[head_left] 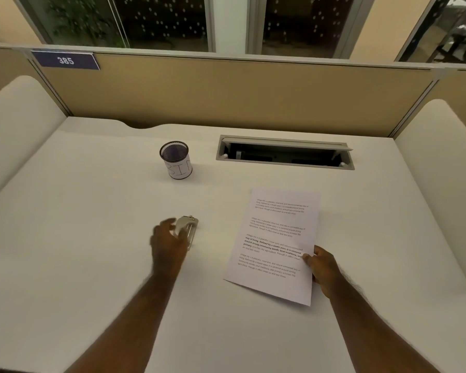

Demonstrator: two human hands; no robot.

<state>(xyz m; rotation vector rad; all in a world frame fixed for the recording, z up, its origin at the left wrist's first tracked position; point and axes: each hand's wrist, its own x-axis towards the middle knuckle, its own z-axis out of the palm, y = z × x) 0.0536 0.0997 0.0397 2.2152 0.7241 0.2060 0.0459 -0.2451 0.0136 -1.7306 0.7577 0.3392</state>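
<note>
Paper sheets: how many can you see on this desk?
1. The paper sheet lies on the desk right of centre, its right edge pinched by the right hand. Further sheets may be stacked beneath it, hidden from this view.

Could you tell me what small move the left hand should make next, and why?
Probably close the left hand round what looks like a small stapler and lift it. The hand touches it, its grip blurred, while the right hand pinches the printed sheet by its right edge.
</note>
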